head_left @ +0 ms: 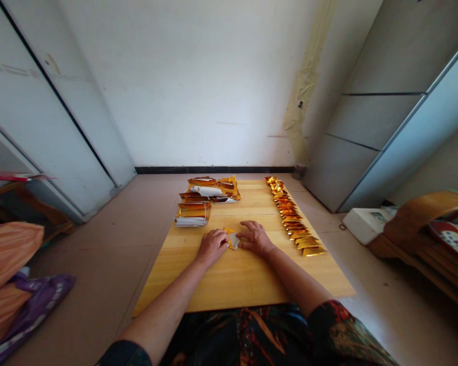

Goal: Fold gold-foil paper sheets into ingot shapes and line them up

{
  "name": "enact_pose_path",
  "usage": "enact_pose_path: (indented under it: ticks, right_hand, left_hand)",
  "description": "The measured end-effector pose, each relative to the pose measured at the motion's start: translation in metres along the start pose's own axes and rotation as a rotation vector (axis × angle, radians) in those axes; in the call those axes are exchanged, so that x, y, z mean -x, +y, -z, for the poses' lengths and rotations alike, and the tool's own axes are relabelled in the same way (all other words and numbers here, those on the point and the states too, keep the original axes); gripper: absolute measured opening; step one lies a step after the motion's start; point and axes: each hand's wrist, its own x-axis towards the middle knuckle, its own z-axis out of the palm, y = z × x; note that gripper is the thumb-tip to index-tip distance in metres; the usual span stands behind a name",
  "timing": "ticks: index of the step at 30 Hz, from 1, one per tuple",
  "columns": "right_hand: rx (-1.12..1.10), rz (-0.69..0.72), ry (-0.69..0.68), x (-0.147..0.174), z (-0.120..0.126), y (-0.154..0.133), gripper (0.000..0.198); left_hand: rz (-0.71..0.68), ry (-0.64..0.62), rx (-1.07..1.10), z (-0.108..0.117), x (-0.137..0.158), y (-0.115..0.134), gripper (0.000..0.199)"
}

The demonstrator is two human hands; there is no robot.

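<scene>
A small piece of gold foil paper [234, 241], pale on one side and partly folded, lies on the wooden table between my hands. My left hand [212, 246] is closed over its left edge, with the fingers curled and the fingertips pressed on it. At the paper's right edge, my right hand [256, 238] has its fingers spread, the tips touching or very near the sheet. Farther right runs a long row of folded gold foil pieces [292, 218]. Bundles of gold and white foil sheets [193, 213] are stacked at the table's back left.
The wooden table [248, 284] stands close in front of my body. A white wall [206, 91] rises beyond it. Grey cabinet doors [366, 117] stand at right, near a white box [361, 223] and wooden furniture. Orange and purple bags [34, 300] lie at left.
</scene>
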Motion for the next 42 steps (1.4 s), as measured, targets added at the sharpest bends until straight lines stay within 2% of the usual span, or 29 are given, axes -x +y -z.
enact_pose_path:
  ticks: [12,18,23,31,34,38,42]
  right_hand:
    - [-0.052,0.121,0.002,-0.001,-0.011,-0.012,0.023]
    - [-0.036,0.032,0.001,0.003,-0.003,-0.004,0.040]
    - [0.032,-0.063,-0.114,-0.002,0.011,0.011,0.045]
    - [0.066,-0.035,-0.143,-0.012,0.002,-0.001,0.055]
    - [0.071,-0.020,-0.140,-0.010,0.001,-0.007,0.054]
    - [0.029,0.030,-0.165,-0.003,0.002,-0.005,0.063]
    - [-0.020,0.047,-0.174,0.002,0.002,0.005,0.055]
  left_hand:
    - [-0.017,0.023,0.023,-0.008,-0.001,-0.008,0.008]
    - [-0.012,0.013,0.045,-0.008,-0.002,-0.009,0.008]
    - [-0.033,-0.011,0.082,-0.009,-0.007,-0.014,0.015]
    - [-0.047,-0.038,0.099,-0.011,-0.011,-0.019,0.020]
    - [-0.052,-0.038,0.087,-0.011,-0.010,-0.019,0.021]
    - [-0.053,-0.035,0.090,-0.013,-0.010,-0.020,0.022]
    - [-0.057,-0.041,0.103,-0.012,-0.011,-0.020,0.020]
